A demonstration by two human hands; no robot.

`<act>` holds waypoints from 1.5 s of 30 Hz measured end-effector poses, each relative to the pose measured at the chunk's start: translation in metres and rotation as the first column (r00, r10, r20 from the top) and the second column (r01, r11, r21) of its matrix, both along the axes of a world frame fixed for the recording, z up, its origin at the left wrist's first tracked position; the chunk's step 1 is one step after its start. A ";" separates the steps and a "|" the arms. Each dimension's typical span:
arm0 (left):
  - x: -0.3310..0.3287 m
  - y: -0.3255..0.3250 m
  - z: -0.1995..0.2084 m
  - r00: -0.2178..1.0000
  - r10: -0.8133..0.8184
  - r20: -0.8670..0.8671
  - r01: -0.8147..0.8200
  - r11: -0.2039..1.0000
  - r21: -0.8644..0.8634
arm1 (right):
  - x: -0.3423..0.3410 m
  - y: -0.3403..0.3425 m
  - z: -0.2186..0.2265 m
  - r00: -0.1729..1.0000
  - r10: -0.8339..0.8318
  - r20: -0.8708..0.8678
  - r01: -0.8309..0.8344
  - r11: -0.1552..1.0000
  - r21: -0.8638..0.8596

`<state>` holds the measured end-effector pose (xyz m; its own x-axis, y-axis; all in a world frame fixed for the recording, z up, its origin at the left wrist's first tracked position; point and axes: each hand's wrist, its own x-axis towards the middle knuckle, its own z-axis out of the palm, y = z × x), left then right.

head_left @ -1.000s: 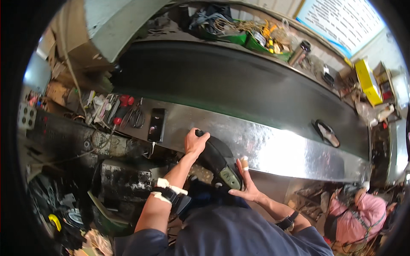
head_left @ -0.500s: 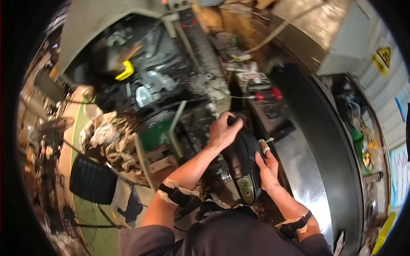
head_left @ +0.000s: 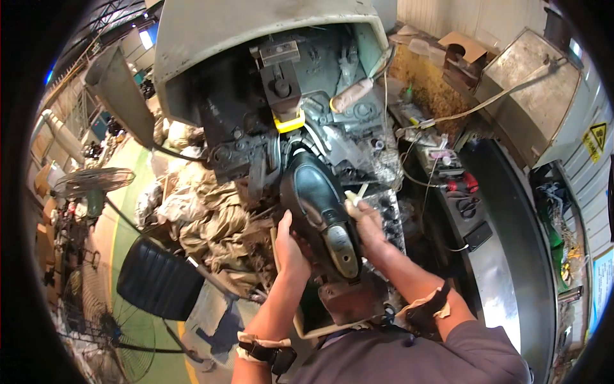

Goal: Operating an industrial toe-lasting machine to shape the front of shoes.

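In front of the machine I hold a black leather shoe (head_left: 313, 185) on a last (head_left: 341, 243), its toe pointing away from me toward the machine's working parts (head_left: 300, 150). My left hand (head_left: 291, 249) grips the shoe's left side, thumb up along the edge and the other fingers hidden underneath. My right hand (head_left: 371, 227) closes on its right side near the last. Pale covers wrap some right fingertips, and a thin whitish stick-like piece (head_left: 362, 191) juts out beside them; I cannot make out what it is. A yellow pad (head_left: 290, 121) on the machine head hangs just beyond the toe.
A pale machine hood (head_left: 268, 19) arches over the work area. Crumpled tan scraps (head_left: 204, 211) are heaped at left beside a black chair back (head_left: 157, 278) and a fan (head_left: 96, 185). To the right runs a dark belt (head_left: 511, 224), with red-handled tools (head_left: 462, 184) near it.
My view has swung toward the machine. The shoe has moved left and forward to the machine head. My left hand has shifted from the toe end back to the shoe's left side.
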<state>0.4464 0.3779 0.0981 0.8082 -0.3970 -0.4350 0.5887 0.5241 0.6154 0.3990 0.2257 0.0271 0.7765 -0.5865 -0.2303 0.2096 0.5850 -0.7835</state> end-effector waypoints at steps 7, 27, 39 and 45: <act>0.057 -0.013 -0.054 0.992 0.122 -0.015 -0.121 0.991 0.062 | 0.054 0.000 -0.006 0.999 0.042 -0.034 -0.038 0.992 0.117; 0.098 -0.028 -0.082 0.975 0.119 -0.189 -0.136 0.988 -0.078 | 0.089 -0.006 -0.016 0.998 0.031 -0.050 -0.020 0.979 0.205; 0.107 -0.040 -0.117 0.960 0.272 0.074 -0.278 0.956 0.094 | 0.104 -0.008 -0.040 0.993 -0.019 0.120 0.007 0.995 0.095; 0.111 -0.036 -0.128 0.989 0.150 -0.004 -0.150 0.988 0.022 | 0.101 -0.006 -0.025 1.000 -0.017 0.026 0.014 0.990 0.138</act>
<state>0.5576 0.3416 -0.0300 0.8554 -0.2620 -0.4467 0.5078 0.5938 0.6241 0.5003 0.2198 0.0020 0.7745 -0.5625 -0.2892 0.2393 0.6838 -0.6893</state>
